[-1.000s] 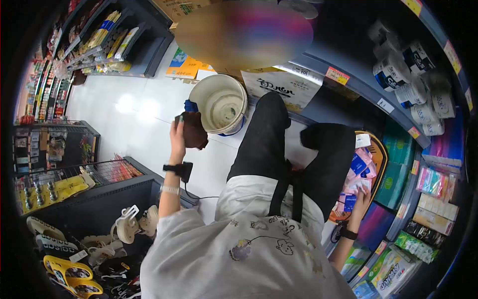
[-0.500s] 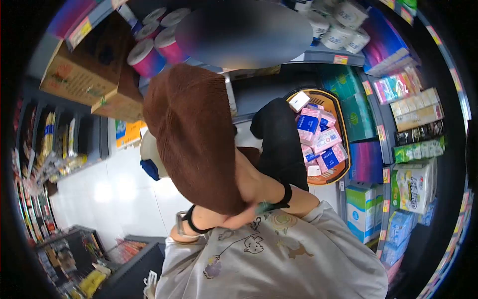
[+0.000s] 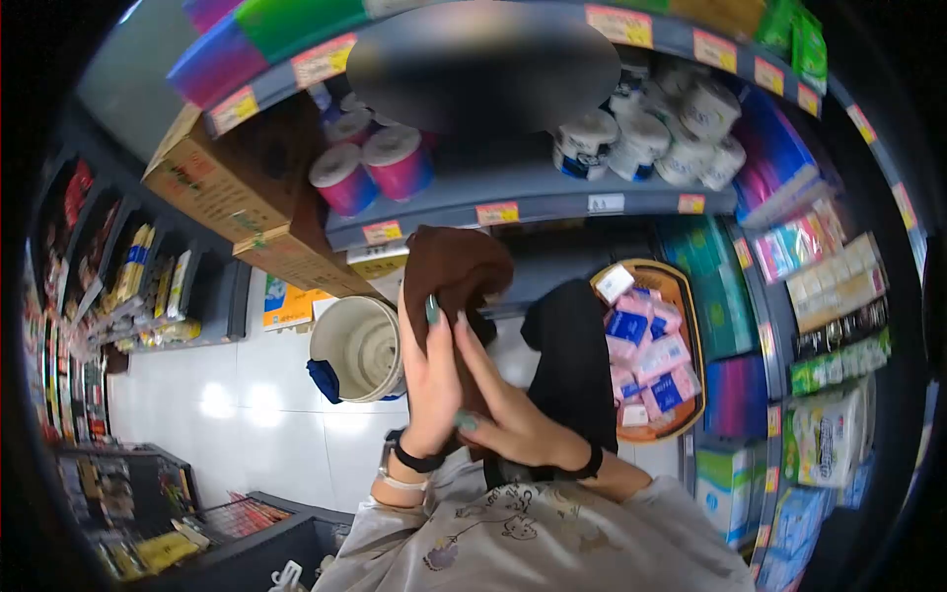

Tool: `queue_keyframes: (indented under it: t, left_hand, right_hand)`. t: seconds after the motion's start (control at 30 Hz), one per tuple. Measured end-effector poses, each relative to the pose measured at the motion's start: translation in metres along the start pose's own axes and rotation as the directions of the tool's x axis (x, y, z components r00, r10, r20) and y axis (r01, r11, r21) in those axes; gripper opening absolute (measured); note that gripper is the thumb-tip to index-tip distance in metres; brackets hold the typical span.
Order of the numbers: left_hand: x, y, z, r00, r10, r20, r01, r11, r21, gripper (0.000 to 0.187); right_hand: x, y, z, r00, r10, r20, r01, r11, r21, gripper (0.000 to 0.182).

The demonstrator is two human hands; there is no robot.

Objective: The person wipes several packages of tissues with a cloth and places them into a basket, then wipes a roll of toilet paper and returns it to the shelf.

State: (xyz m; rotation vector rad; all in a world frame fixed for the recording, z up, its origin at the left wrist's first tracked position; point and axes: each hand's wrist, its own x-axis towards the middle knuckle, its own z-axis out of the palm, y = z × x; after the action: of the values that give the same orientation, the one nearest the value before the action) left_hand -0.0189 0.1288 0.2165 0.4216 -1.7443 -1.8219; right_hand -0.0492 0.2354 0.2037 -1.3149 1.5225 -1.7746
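A brown cloth (image 3: 454, 261), looking like a towel, is folded into a narrow bundle in front of my body. My left hand (image 3: 431, 380) lies along its near side, fingers pointing away from me and pressed against the fabric. From the right, my right hand (image 3: 513, 414) presses in on the cloth, its fingertips close to those of the left. The bundle's lower part is hidden behind both hands. Just left of them a whitish bucket (image 3: 327, 340) stands on the floor, with a dark blue piece (image 3: 324, 381) at its rim.
A shelf (image 3: 454, 202) with paper rolls (image 3: 397, 160) runs across the front. Cardboard boxes (image 3: 212, 178) stand at left. An orange-brown basket (image 3: 698, 380) of pink tissue packs (image 3: 661, 357) is beside my knee (image 3: 567, 345). More stocked shelves line the right.
The cloth has gone from broadly spread over my forearms to a narrow bundle between my hands. My hands have moved forward, and the bucket shows more fully. The view has tilted up toward the shelf.
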Motion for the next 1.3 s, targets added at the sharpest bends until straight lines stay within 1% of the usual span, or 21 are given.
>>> queue_keyframes:
  t: [0.03,0.1,0.17,0.23,0.27,0.3,0.4,0.43,0.5,0.57,0.63,0.7,0.73,0.77,0.83,0.87,1.0,1.07,1.2,1.23,1.3]
  left_hand:
    - [0.011,0.013,0.001,0.995,-0.041,0.091,0.055,0.987,-0.152,0.048]
    - [0.026,0.016,-0.004,0.932,0.241,0.270,-0.287,0.947,0.146,0.053]
    - [0.031,0.033,-0.001,0.793,0.343,0.503,-0.383,0.923,-0.025,0.058]
    - [0.029,0.051,0.010,0.710,0.452,0.540,-0.287,0.886,-0.365,0.059]
    - [0.025,0.065,0.011,0.711,0.366,0.601,-0.004,0.856,-0.517,0.058]
    - [0.026,0.072,0.012,0.747,0.363,0.557,0.075,0.786,-0.613,0.051]
    - [0.034,0.061,0.008,0.899,0.368,0.236,-0.222,0.849,-0.479,0.039]
    - [0.034,0.052,0.005,0.899,0.371,0.231,-0.224,0.845,-0.485,0.039]
    - [0.032,0.035,-0.001,0.900,0.362,0.243,-0.348,0.932,-0.100,0.036]
    - [0.022,0.025,0.007,0.932,0.279,0.230,-0.207,0.934,-0.291,0.031]
    - [0.027,0.012,0.005,0.874,0.407,0.264,-0.406,0.912,-0.062,0.035]
    - [0.035,-0.013,0.004,0.826,0.510,0.242,-0.488,0.860,-0.146,0.036]
    - [0.029,-0.012,0.003,0.888,0.413,0.203,-0.324,0.875,-0.360,0.043]
    - [0.024,-0.007,-0.001,0.936,0.179,0.303,0.034,0.812,-0.583,0.046]
    - [0.018,0.003,-0.006,0.929,0.130,0.346,0.169,0.682,-0.711,0.053]
    - [0.012,0.002,-0.008,0.952,0.148,0.267,0.054,0.778,-0.626,0.050]
    - [0.000,-0.009,-0.020,0.986,0.117,0.118,-0.031,0.828,-0.560,0.050]
    - [-0.005,-0.015,-0.024,0.993,0.096,0.067,-0.045,0.837,-0.545,0.049]
    - [-0.012,-0.027,-0.033,0.998,0.059,-0.028,-0.065,0.856,-0.512,0.049]
    - [-0.015,-0.027,-0.038,0.997,0.056,-0.057,-0.077,0.863,-0.499,0.049]
    - [-0.019,-0.033,-0.042,0.997,0.034,-0.076,-0.067,0.871,-0.488,0.048]
  right_hand:
    - [0.000,-0.003,0.002,0.999,0.004,0.037,-0.001,0.998,-0.064,0.074]
    - [0.004,0.008,0.008,0.998,-0.055,-0.035,0.053,0.997,-0.053,0.084]
    - [0.014,0.014,-0.002,0.982,-0.118,-0.145,0.113,0.993,-0.044,0.103]
    - [0.029,0.002,-0.012,0.948,-0.027,-0.317,0.157,0.907,0.391,0.109]
    - [0.021,0.011,-0.020,0.935,0.074,-0.346,0.120,0.854,0.507,0.102]
    - [0.016,0.025,-0.031,0.901,0.132,-0.414,0.125,0.833,0.538,0.094]
    - [0.017,0.006,-0.047,0.849,0.113,-0.516,0.211,0.823,0.528,0.070]
    - [0.018,-0.003,-0.049,0.831,0.153,-0.535,0.223,0.789,0.572,0.067]
    - [0.024,-0.022,-0.035,0.804,0.136,-0.579,0.274,0.779,0.563,0.065]
    - [0.027,-0.024,-0.033,0.768,0.130,-0.627,0.322,0.767,0.554,0.062]
    - [0.028,-0.018,-0.031,0.852,-0.043,-0.521,0.121,0.986,0.116,0.059]
    - [0.025,-0.020,-0.023,0.889,0.005,-0.458,0.080,0.983,0.165,0.054]
    - [0.025,-0.019,-0.019,0.918,-0.121,-0.377,0.167,0.982,0.093,0.049]
    - [0.028,-0.019,-0.016,0.925,-0.253,-0.283,0.270,0.963,0.022,0.044]
    - [0.036,-0.019,-0.019,0.929,-0.344,-0.139,0.314,0.928,-0.200,0.046]
    - [0.036,-0.018,-0.017,0.940,-0.288,-0.184,0.270,0.956,-0.113,0.047]
    - [0.046,-0.020,-0.009,0.895,-0.238,-0.377,0.272,0.962,0.040,0.045]
    - [0.048,-0.020,-0.013,0.939,-0.251,-0.235,0.121,0.880,-0.459,0.047]
    - [0.044,-0.001,-0.036,0.892,-0.150,-0.426,0.039,0.966,-0.257,0.041]
    - [0.038,0.002,-0.046,0.868,-0.083,-0.490,0.085,0.996,-0.018,0.039]
    - [0.014,0.021,-0.085,0.812,-0.023,-0.584,0.033,0.999,0.006,0.037]
